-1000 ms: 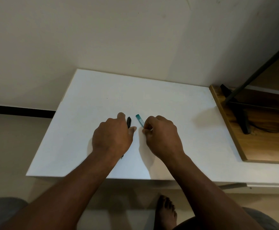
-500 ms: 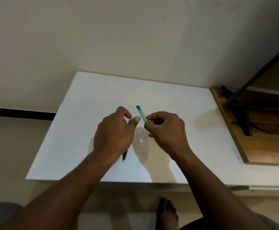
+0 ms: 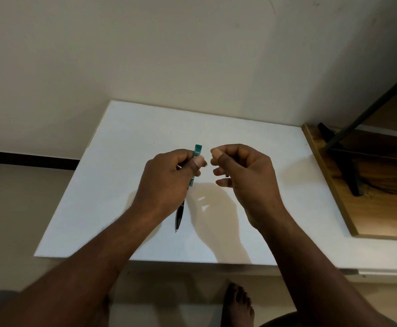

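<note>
There were two hands, the left hand and the right hand, one pen, one teal tube, one worktop, one wooden shelf and one foot.

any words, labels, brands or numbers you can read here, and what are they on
No text can be read.
The green pen and the dark pen, both held by the left hand, show no legible print; any marking is too small to tell.
The white table bears no writing.

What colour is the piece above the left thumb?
The piece is teal green, in the head view; the left hand holds it with a black pen.
</note>
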`<state>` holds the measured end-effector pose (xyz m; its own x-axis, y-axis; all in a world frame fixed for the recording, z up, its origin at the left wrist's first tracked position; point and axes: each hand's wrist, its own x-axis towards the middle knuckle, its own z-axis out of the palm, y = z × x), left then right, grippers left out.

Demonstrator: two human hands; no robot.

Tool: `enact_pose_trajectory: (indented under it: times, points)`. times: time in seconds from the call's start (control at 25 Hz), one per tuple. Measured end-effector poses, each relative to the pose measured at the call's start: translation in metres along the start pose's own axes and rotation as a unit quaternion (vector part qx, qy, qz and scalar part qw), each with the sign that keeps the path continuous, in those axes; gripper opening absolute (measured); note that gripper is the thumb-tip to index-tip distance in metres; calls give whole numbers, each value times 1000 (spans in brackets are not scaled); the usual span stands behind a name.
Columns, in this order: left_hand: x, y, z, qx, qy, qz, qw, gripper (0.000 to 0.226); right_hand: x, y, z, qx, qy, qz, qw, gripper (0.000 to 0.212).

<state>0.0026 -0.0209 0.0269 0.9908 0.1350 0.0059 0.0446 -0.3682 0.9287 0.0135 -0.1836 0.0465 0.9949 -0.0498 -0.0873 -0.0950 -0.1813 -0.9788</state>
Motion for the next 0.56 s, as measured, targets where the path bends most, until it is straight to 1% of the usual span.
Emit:
enact_pose_trajectory:
  times: [0.16, 0.36, 0.44, 0.52, 0.56]
  points:
    - [-4, 0, 4, 6, -26, 19, 999, 24, -1, -2, 0, 45, -26, 23, 998, 13]
    - [-4, -1, 3, 11, -44, 30, 999, 21, -1, -2, -2, 40, -39, 18, 998, 10]
    - [-5, -1, 3, 13, -52, 33, 998, 21, -1, -1, -1, 20, -43, 12, 999, 9]
    - [-5, -1, 5, 19, -58, 35, 998, 22, 0, -1, -1, 1, -34, 4, 999, 8]
    - [-6, -1, 6, 22, -58, 35, 997, 22, 0, -2, -2, 7, -16, 4, 1000, 8]
